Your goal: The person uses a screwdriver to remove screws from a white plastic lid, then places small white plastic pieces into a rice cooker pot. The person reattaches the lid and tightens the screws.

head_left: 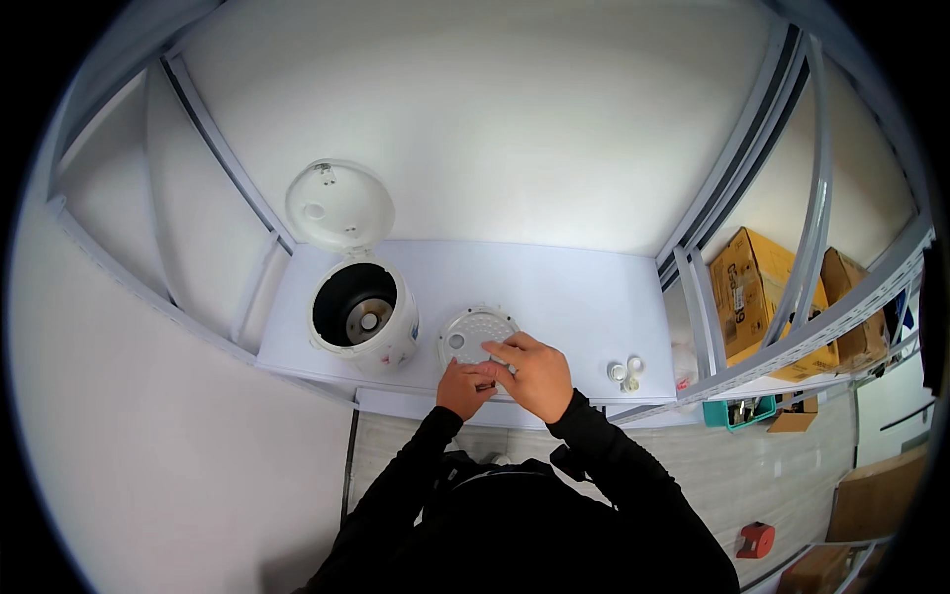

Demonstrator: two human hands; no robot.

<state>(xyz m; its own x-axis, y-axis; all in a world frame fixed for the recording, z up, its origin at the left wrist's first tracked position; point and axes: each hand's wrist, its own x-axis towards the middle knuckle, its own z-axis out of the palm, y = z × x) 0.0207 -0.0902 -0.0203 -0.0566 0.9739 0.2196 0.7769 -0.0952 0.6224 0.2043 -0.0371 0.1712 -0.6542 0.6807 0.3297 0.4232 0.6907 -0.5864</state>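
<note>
A plain white wall (475,119) rises behind a white tabletop (574,287), framed by pale grey metal uprights (720,148), under soft light. To the right, beyond a perforated rail (888,294), sit yellow and brown cardboard boxes (747,307). A small red stool (756,540) is on the grey wood-look floor (683,465).

Tabletop (584,287) leaves passage between round plate (480,329) and small containers (617,371); rice cooker (398,342) blocks the left

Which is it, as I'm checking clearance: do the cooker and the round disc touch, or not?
Apart. The head view shows a strip of white table between the cooker and the disc.
</note>
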